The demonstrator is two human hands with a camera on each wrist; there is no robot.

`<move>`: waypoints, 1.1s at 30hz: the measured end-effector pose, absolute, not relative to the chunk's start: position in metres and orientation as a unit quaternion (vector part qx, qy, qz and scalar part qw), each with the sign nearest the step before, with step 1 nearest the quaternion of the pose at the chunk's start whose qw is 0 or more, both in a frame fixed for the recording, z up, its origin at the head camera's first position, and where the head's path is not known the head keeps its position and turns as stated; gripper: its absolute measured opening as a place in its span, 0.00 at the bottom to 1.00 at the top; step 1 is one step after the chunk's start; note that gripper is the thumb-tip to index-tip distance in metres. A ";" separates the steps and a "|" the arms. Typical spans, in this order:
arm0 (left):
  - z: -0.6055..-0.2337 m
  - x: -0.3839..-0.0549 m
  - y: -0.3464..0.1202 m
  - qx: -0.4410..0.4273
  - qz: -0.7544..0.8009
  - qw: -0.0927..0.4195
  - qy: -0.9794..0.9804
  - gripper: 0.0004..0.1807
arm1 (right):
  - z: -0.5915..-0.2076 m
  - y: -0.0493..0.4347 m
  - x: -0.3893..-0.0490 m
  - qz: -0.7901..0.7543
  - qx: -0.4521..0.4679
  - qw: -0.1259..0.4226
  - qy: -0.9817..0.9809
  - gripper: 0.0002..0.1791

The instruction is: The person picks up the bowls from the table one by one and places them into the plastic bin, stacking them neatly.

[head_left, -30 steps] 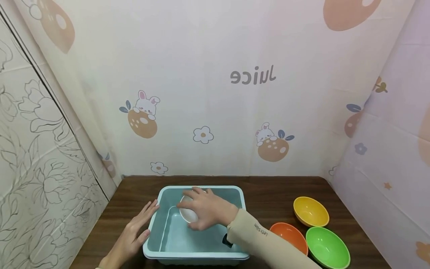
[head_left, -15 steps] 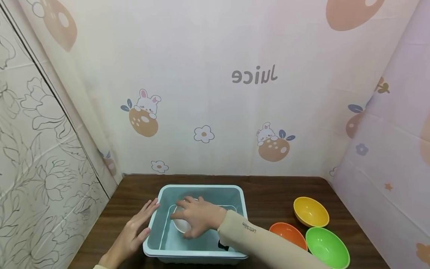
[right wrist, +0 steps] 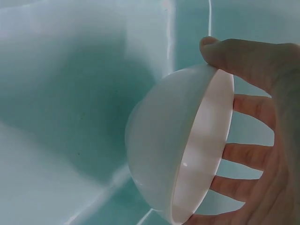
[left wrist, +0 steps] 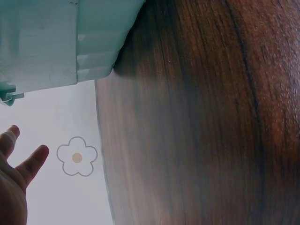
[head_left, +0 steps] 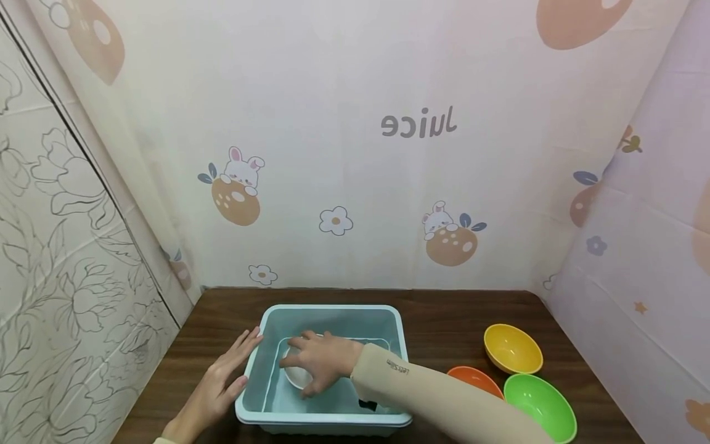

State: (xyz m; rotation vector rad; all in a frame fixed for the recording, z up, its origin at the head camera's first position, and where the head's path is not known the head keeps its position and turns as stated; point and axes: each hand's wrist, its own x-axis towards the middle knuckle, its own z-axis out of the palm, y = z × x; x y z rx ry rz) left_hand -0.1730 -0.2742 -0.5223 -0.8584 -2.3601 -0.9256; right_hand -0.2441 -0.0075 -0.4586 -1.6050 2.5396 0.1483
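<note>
While the head camera looks down at the dark wooden desk (head_left: 444, 320), the right hand (head_left: 322, 365) reaches inside the light blue tub (head_left: 331, 313) and holds a white bowl (head_left: 296, 376) low over the tub floor, towards its left side. Its grip is closed around the bowl, with the fingers spread over it. The left hand (head_left: 219, 385) lies flat with straight fingers against the outer left wall of the tub and holds nothing. To the right of the tub, on the desk, stand a yellow bowl (head_left: 513, 348), an orange bowl (head_left: 474, 377) and a green bowl (head_left: 539, 408); the sleeve partly hides the orange one.

From the left wrist camera, only two fingertips of the left hand (left wrist: 16, 168) show at the lower left, straight and apart. A corner of the blue tub (left wrist: 61, 42) is at the top left, and the brown desk (left wrist: 201, 122) fills the rest.

From the right wrist camera, the white bowl (right wrist: 164, 145) is turned on its side. The right hand (right wrist: 262, 140) grips it with the thumb on the outside near the rim and the other fingers across its open side. Behind it are the walls and floor of the tub (right wrist: 70, 70); I cannot tell if the bowl touches the floor.
</note>
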 end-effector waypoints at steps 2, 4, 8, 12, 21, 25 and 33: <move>-0.522 -0.172 -0.274 -0.308 -0.337 0.228 -0.860 0.34 | -0.460 -0.008 -0.245 0.054 -0.534 0.067 0.841 0.38; -0.523 -0.172 -0.274 -0.304 -0.338 0.226 -0.862 0.34 | -0.462 -0.009 -0.245 0.057 -0.536 0.068 0.840 0.39; -0.524 -0.171 -0.274 -0.299 -0.336 0.224 -0.864 0.34 | -0.465 -0.010 -0.245 0.060 -0.532 0.075 0.841 0.39; -0.524 -0.171 -0.273 -0.295 -0.332 0.225 -0.867 0.34 | -0.466 -0.011 -0.246 0.058 -0.528 0.086 0.843 0.40; -0.525 -0.173 -0.274 -0.302 -0.339 0.226 -0.862 0.34 | -0.468 -0.011 -0.247 0.069 -0.523 0.084 0.846 0.40; -0.525 -0.174 -0.274 -0.306 -0.344 0.227 -0.859 0.34 | -0.470 -0.011 -0.248 0.074 -0.521 0.083 0.847 0.40; -0.525 -0.174 -0.274 -0.310 -0.344 0.230 -0.856 0.34 | -0.475 -0.011 -0.249 0.083 -0.517 0.084 0.848 0.40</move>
